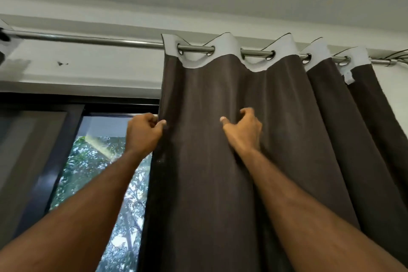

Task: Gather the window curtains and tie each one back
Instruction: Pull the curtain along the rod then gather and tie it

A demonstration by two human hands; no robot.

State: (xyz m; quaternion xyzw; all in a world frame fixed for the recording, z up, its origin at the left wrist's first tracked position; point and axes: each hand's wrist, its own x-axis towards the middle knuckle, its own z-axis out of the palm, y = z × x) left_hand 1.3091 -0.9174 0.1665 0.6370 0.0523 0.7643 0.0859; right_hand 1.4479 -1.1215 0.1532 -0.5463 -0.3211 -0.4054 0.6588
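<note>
Above both my grips, the rod (88, 38) runs bare to the left and carries the curtain (220, 161) on its rings (270, 55) to the right. The curtain is the task's thing: dark brown, hanging in front of me, covering the right part of the window (106, 183), its free edge at my left hand (143, 132).

That hand pinches the free edge between thumb and curled fingers. My right hand (245, 130) sits well in from the edge, fingers curled into a fold of cloth with the thumb pointing left; it seems to hold a pleat, though I cannot tell how firmly.

What worries me most is pulling downward instead of sideways. I judge that would load the rings and the white header (223, 46), and could make the rings bind on the rod rather than slide. Next risk: the left pinch is shallow, so the edge could slip out if I sweep fast. A small white tag (351, 77) near the far-right ring already hangs loose.

Room to move: right of my right hand the pleats are already bunching toward the rod's end, so space is shrinking there. Left of my left hand lie open glass and bare rod. No tie-back is in view.
</note>
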